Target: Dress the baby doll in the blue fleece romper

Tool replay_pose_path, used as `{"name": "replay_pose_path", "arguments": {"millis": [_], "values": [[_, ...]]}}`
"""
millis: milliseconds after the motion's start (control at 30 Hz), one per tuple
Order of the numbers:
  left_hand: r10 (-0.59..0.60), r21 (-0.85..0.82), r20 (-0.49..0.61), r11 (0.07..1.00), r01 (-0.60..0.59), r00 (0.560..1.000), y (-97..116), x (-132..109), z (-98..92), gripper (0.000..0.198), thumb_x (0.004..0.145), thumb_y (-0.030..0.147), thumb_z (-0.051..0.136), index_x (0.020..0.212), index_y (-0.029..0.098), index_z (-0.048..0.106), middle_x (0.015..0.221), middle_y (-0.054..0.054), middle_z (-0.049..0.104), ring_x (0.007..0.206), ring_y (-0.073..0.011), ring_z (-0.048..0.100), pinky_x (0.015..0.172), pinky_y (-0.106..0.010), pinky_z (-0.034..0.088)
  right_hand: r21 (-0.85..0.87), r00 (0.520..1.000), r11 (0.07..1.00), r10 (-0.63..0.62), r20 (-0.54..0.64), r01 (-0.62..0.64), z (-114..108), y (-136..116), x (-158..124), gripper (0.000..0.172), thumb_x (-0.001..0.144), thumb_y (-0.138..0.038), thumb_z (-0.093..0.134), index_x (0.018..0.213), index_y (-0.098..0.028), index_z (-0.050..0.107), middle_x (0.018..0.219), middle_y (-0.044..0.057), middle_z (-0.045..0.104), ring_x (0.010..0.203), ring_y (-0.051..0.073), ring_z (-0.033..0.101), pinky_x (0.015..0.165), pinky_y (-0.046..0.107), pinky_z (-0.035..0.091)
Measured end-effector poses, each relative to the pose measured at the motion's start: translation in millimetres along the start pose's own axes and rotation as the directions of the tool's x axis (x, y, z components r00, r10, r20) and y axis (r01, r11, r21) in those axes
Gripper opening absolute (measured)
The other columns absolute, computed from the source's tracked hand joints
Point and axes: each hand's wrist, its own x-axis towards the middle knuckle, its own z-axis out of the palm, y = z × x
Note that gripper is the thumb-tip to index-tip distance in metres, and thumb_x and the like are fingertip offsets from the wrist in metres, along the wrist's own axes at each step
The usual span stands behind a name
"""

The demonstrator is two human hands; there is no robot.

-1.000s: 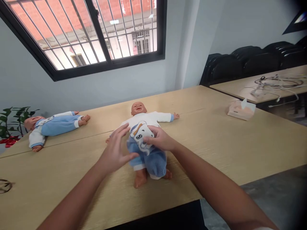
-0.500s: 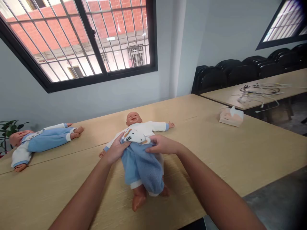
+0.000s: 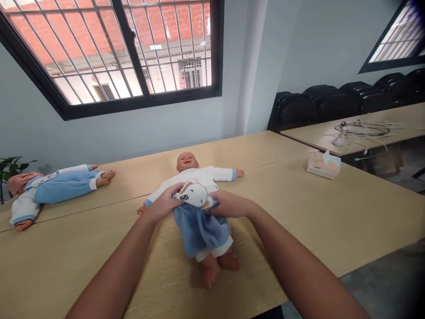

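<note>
A baby doll (image 3: 195, 177) lies on its back in the middle of the wooden table (image 3: 332, 212), arms spread, in a white top and blue fleece dungarees (image 3: 201, 230). My left hand (image 3: 162, 204) and my right hand (image 3: 226, 204) both grip the top edge of the dungarees at the doll's waist, one on each side of the white animal-face bib (image 3: 194, 194). The garment is bunched and lifted there. The doll's bare feet (image 3: 219, 266) stick out below the trouser legs, towards me.
A second doll (image 3: 49, 188) in the same blue and white clothes lies at the far left of the table. A tissue box (image 3: 323, 164) sits at the right. Another table with tangled cables (image 3: 361, 130) and black chairs (image 3: 332, 99) stand beyond. A plant (image 3: 11, 166) is at the left edge.
My left hand went from hovering open beside the doll to gripping the dungarees. Both hands now hold the bib's sides, and the trouser legs have shifted up, baring more of the feet.
</note>
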Motion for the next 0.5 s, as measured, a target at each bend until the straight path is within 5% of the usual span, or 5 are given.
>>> {"name": "replay_pose_path", "arguments": {"millis": [133,267,400,500], "values": [[0.150,-0.185,-0.010,0.971,-0.149,0.989,12.2,0.5,2.9,0.116,0.074,0.097,0.045,0.160,0.021,0.033,0.164,-0.018,0.039,0.146,-0.0372,0.044,0.117,-0.049,0.042,-0.050,0.992,0.996,-0.077,-0.105,0.072,10.4,2.2,3.7,0.025,0.091,-0.031,0.070,0.114,-0.022,0.075,0.113,0.006,0.077,0.105,0.027,0.067,0.101,0.043,0.049],[0.158,0.255,0.025,0.954,-0.159,0.987,32.1,-0.9,23.8,0.108,0.073,0.073,0.076,0.160,0.023,0.035,0.164,-0.016,0.039,0.147,-0.0383,0.041,0.117,-0.047,0.038,0.019,0.978,0.985,-0.169,-0.124,0.172,9.6,1.4,2.3,0.030,0.089,-0.034,0.073,0.116,-0.022,0.074,0.114,0.007,0.076,0.109,0.027,0.065,0.101,0.043,0.050],[-0.052,0.563,0.120,0.826,-0.025,0.991,37.6,-7.0,39.8,0.072,0.069,0.061,0.084,0.127,0.022,0.067,0.115,-0.010,0.074,0.105,-0.0352,0.067,0.092,-0.042,0.050,0.139,0.981,0.984,-0.090,-0.173,0.115,1.9,0.8,1.0,0.019,0.088,-0.033,0.071,0.098,-0.018,0.077,0.097,0.003,0.076,0.089,0.022,0.067,0.087,0.036,0.053],[-0.111,0.546,0.022,0.834,0.081,0.994,30.7,-9.2,40.4,0.052,0.066,0.061,0.084,0.094,0.019,0.070,0.080,-0.005,0.071,0.073,-0.0265,0.063,0.071,-0.035,0.047,0.165,0.973,0.983,-0.038,-0.230,0.078,2.5,-0.5,2.5,0.015,0.086,-0.030,0.071,0.094,-0.017,0.075,0.090,0.001,0.074,0.084,0.019,0.064,0.082,0.032,0.051]]}}
